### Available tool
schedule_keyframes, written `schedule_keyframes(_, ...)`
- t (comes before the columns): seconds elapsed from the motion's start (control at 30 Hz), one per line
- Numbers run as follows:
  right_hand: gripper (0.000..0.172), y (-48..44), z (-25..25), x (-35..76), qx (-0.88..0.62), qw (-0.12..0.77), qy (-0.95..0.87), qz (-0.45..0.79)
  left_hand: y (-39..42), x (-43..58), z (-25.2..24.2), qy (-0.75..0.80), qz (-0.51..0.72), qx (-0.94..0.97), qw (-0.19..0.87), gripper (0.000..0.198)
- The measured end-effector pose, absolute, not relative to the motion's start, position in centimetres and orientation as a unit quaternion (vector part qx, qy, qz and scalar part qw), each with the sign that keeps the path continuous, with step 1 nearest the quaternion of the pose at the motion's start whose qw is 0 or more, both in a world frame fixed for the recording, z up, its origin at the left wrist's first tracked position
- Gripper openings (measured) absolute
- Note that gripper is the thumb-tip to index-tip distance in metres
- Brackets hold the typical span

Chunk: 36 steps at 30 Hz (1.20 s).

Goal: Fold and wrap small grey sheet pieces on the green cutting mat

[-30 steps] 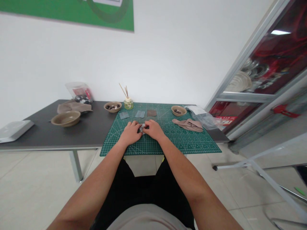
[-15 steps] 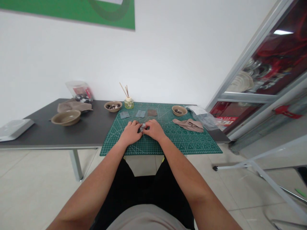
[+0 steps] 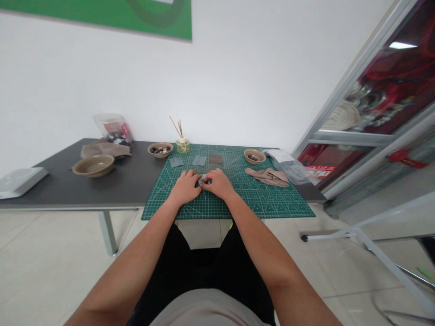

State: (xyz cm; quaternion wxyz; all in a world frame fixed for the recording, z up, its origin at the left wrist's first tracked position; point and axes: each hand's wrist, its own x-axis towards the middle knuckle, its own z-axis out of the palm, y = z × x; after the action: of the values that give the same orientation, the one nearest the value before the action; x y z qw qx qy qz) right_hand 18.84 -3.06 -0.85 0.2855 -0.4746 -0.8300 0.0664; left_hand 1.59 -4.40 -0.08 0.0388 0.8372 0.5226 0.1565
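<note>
My left hand (image 3: 186, 186) and my right hand (image 3: 218, 183) meet over the green cutting mat (image 3: 238, 206). Between their fingertips is a small grey, crumpled-looking item (image 3: 202, 179), pinched from both sides; its exact nature is too small to tell. Behind the hands lie two grey-blue squares, one on the left (image 3: 176, 162) and one in the middle (image 3: 199, 160), and a brown square (image 3: 215, 159). A brown cloth (image 3: 268, 176) lies crumpled on the mat, to the right of my right hand.
Bowls with small stones stand at back left (image 3: 160, 150) and back right (image 3: 254, 156), near a reed diffuser (image 3: 182, 145). Farther left are a larger bowl (image 3: 94, 166), a cloth (image 3: 102, 148), a clear container (image 3: 114, 129) and a white device (image 3: 22, 182). A plastic bag (image 3: 288, 168) lies right.
</note>
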Motion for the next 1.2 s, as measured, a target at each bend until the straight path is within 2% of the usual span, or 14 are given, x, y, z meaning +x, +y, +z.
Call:
schedule_keyframes(0.13, 0.012, -2.78, -0.87, 18.77, -0.430, 0.280, -0.853, 0.098, -4.48, 1.63, -0.12, 0.522, 0.156, 0.838, 0.029, 0.043)
schedule_keyframes(0.37, 0.015, -2.81, -1.17, 18.60, -0.513, 0.289, -0.808, 0.033, -4.41, 1.57, -0.30, 0.522, 0.162, 0.837, 0.032, 0.045)
schedule_keyframes(0.6, 0.012, -2.85, -0.99, 18.75, -0.428, 0.270, -0.859, 0.082, -4.66, 1.67, 0.00, 0.521, 0.160, 0.837, 0.034, 0.041)
schedule_keyframes(0.8, 0.015, -3.03, -0.91, 18.51, -0.512, 0.271, -0.814, 0.042, -4.51, 1.64, -0.11, 0.523, 0.161, 0.837, 0.034, 0.045)
schedule_keyframes(1.0, 0.014, -3.25, -0.89, 18.47, -0.525, 0.267, -0.808, 0.030, -4.40, 1.58, -0.29, 0.521, 0.161, 0.838, 0.032, 0.045)
schedule_keyframes(1.2, 0.015, -2.58, -1.11, 18.69, -0.476, 0.261, -0.838, 0.055, -4.49, 1.63, -0.26, 0.521, 0.164, 0.837, 0.032, 0.044)
